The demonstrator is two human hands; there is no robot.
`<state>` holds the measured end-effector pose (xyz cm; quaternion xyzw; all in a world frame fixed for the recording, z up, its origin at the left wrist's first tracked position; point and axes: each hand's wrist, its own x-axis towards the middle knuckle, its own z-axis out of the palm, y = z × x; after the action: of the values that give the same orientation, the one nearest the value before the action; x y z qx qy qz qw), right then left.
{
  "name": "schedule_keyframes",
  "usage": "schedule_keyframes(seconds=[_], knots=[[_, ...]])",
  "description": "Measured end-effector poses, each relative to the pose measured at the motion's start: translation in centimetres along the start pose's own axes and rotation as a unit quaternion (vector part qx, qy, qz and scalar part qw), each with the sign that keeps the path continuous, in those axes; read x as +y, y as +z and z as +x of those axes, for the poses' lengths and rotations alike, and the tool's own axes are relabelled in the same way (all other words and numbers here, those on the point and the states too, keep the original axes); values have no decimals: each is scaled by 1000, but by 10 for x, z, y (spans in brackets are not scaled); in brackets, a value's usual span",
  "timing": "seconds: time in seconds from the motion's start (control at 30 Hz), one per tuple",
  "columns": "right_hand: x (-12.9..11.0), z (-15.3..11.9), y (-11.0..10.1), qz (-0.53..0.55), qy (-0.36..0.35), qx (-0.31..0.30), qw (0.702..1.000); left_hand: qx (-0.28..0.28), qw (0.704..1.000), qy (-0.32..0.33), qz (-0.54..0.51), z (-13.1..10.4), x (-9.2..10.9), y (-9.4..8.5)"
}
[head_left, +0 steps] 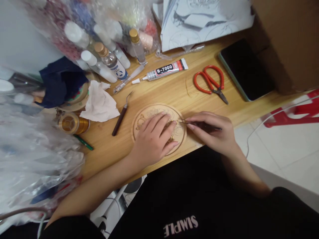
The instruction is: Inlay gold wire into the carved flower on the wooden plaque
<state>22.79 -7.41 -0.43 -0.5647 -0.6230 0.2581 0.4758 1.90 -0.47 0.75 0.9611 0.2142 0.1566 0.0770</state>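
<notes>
A round wooden board (143,111) with drawn swirling lines and bits of gold wire lies near the table's front edge. My left hand (154,137) rests over it, palm down, fingers spread and covering much of the drawing. From the right, my right hand (215,131) pinches dark tweezers (205,126); their thin tips reach over the board's right part, beside my left index finger. Gold wire shows near the tips and under my left fingers. Whether the tips grip the wire is too small to tell.
Beyond the board lie a glue tube (165,69), red-handled pliers (210,81) and a phone (245,69). To the left are a hooked tool (121,118), crumpled tissue (99,103) and a gold wire spool (73,123). Bottles (112,63) stand behind; a cardboard box (291,43) is at right.
</notes>
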Motion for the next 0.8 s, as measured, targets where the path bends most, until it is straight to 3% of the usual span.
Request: schedule_keyframes(seconds=[0.8], knots=[[0,0,-1,2,-5,-11,1000,-7,1000,-6,-11,-1,-1,0]])
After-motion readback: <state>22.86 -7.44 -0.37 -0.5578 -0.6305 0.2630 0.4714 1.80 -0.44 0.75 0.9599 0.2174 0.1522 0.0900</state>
